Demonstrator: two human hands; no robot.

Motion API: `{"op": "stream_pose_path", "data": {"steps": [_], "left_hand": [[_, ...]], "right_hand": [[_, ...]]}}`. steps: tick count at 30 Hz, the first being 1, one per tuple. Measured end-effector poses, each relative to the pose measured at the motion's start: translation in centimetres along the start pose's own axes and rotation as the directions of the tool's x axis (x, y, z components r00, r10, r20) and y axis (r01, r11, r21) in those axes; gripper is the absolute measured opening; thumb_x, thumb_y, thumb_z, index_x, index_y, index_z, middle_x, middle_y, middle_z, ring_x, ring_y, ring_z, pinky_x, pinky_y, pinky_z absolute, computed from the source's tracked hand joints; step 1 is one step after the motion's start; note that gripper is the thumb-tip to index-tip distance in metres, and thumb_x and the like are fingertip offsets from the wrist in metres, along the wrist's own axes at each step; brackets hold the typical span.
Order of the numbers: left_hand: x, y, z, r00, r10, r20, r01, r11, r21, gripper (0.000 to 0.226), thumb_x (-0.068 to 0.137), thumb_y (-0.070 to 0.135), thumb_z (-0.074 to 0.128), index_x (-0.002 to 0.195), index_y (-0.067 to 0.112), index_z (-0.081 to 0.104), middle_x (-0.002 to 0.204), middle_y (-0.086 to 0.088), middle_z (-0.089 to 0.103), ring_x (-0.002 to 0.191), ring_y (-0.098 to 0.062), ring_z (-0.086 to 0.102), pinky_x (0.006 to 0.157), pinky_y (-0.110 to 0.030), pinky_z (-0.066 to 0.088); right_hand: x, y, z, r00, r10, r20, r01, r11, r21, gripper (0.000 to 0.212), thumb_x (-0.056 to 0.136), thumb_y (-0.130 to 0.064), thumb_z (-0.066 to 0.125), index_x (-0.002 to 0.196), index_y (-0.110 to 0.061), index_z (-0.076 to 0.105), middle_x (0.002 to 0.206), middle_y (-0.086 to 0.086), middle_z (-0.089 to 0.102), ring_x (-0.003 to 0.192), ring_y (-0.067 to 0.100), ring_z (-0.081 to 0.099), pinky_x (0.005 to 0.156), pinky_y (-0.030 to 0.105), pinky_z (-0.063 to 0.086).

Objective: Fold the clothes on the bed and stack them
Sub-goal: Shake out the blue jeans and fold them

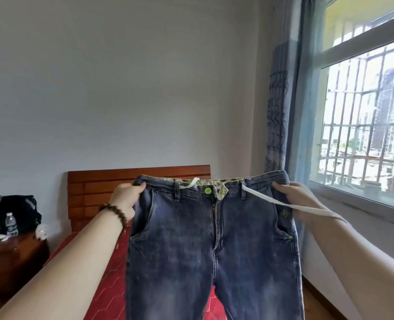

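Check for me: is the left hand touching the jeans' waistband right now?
Touching. The head view shows the left hand gripping the waistband corner of the jeans, fingers curled over the denim edge, no gap visible.

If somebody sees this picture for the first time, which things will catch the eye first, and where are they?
First, the blue jeans held up in the middle, the left hand and the right hand each gripping one end of the waistband. A bright green button and a white drawstring stand out at the waist. Behind lie the red bed cover and, at the right, a bright barred window.
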State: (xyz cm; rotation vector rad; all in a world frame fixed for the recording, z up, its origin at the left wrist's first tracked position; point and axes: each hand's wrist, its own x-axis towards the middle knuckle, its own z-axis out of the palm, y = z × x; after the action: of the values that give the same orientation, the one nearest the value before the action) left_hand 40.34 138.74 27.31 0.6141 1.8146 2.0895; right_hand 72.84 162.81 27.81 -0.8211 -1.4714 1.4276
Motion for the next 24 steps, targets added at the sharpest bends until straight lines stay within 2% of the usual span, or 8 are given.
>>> {"op": "stream_pose_path", "data": {"steps": [4, 8, 13, 16, 19, 21, 23, 24], "left_hand": [[-2.5, 0.6, 5.3, 0.975, 0.056, -0.217, -0.04, 0.996, 0.078, 0.024, 0.089, 0.02, 0.065, 0.084, -0.003, 0.06, 0.083, -0.017, 0.058, 0.076, -0.024, 0.054, 0.065, -0.029, 0.037], [-5.1, 1.1, 10.6, 0.984, 0.105, -0.143, -0.113, 0.992, -0.049, 0.027, 0.093, 0.021, 0.06, 0.105, -0.002, 0.059, 0.098, -0.018, 0.063, 0.083, -0.025, 0.057, 0.069, -0.029, 0.042], [-7.6, 1.7, 14.6, 0.961, 0.261, 0.088, -0.258, 0.965, -0.048, 0.024, 0.093, 0.026, 0.057, 0.108, 0.008, 0.058, 0.105, -0.01, 0.066, 0.098, -0.029, 0.063, 0.091, -0.04, 0.05], [-7.6, 2.3, 14.3, 0.951, 0.213, 0.226, -0.155, 0.956, -0.249, 0.043, 0.078, 0.042, 0.06, 0.104, 0.009, 0.063, 0.101, -0.017, 0.07, 0.094, -0.033, 0.068, 0.089, -0.05, 0.053], [-7.4, 2.7, 13.4, 0.92, 0.212, 0.33, -0.119, 0.953, -0.28, 0.049, 0.076, 0.043, 0.073, 0.098, 0.0, 0.068, 0.096, -0.021, 0.071, 0.087, -0.033, 0.069, 0.081, -0.042, 0.057], [-7.2, 2.7, 13.3, 0.932, 0.2, 0.302, -0.127, 0.962, -0.242, 0.034, 0.078, 0.028, 0.077, 0.094, -0.001, 0.069, 0.092, -0.021, 0.071, 0.081, -0.031, 0.069, 0.071, -0.037, 0.058], [-6.5, 2.5, 13.2, 0.961, 0.182, 0.21, -0.134, 0.965, -0.226, 0.018, 0.08, 0.021, 0.075, 0.085, 0.004, 0.071, 0.087, -0.019, 0.072, 0.078, -0.029, 0.069, 0.066, -0.036, 0.057], [-6.1, 2.5, 13.0, 0.971, 0.17, 0.167, -0.131, 0.967, -0.22, 0.014, 0.081, 0.021, 0.074, 0.08, 0.007, 0.071, 0.084, -0.017, 0.072, 0.077, -0.029, 0.069, 0.069, -0.039, 0.056]], "right_hand": [[0.6, 0.0, 3.7, 0.921, -0.036, -0.389, -0.064, 0.968, -0.242, 0.022, 0.084, -0.019, 0.059, 0.084, 0.002, 0.066, 0.084, 0.015, 0.063, 0.08, 0.029, 0.059, 0.075, 0.04, 0.047], [-1.3, -0.2, 8.7, 0.915, -0.13, -0.382, 0.08, 0.986, -0.145, 0.026, 0.086, -0.022, 0.054, 0.093, 0.001, 0.063, 0.085, 0.012, 0.059, 0.082, 0.025, 0.055, 0.077, 0.038, 0.046], [-5.0, -0.4, 14.5, 0.945, -0.288, -0.157, 0.282, 0.958, -0.056, 0.027, 0.09, -0.028, 0.06, 0.103, -0.006, 0.054, 0.093, 0.007, 0.062, 0.09, 0.025, 0.059, 0.085, 0.037, 0.046], [-6.0, -0.7, 15.5, 0.957, -0.268, 0.112, 0.257, 0.961, 0.104, 0.033, 0.085, -0.037, 0.061, 0.109, -0.015, 0.054, 0.106, 0.01, 0.065, 0.101, 0.025, 0.063, 0.093, 0.043, 0.049], [-6.8, -1.1, 14.8, 0.882, -0.327, 0.339, 0.308, 0.945, 0.11, 0.021, 0.098, -0.015, 0.047, 0.117, -0.009, 0.054, 0.114, 0.017, 0.058, 0.101, 0.021, 0.058, 0.091, 0.035, 0.048], [-6.8, -1.1, 14.4, 0.811, -0.364, 0.457, 0.408, 0.913, 0.003, 0.033, 0.098, -0.007, 0.041, 0.131, -0.003, 0.048, 0.128, 0.018, 0.052, 0.117, 0.023, 0.052, 0.098, 0.029, 0.043], [-6.6, -0.7, 14.1, 0.726, -0.391, 0.566, 0.55, 0.824, -0.137, 0.045, 0.099, -0.006, 0.04, 0.143, -0.002, 0.034, 0.148, 0.01, 0.033, 0.142, 0.02, 0.026, 0.107, 0.015, 0.028], [-6.4, -0.6, 13.7, 0.7, -0.391, 0.598, 0.592, 0.786, -0.179, 0.046, 0.1, -0.003, 0.038, 0.146, -0.005, 0.032, 0.153, 0.004, 0.023, 0.145, 0.013, 0.013, 0.105, 0.008, 0.021]]}}
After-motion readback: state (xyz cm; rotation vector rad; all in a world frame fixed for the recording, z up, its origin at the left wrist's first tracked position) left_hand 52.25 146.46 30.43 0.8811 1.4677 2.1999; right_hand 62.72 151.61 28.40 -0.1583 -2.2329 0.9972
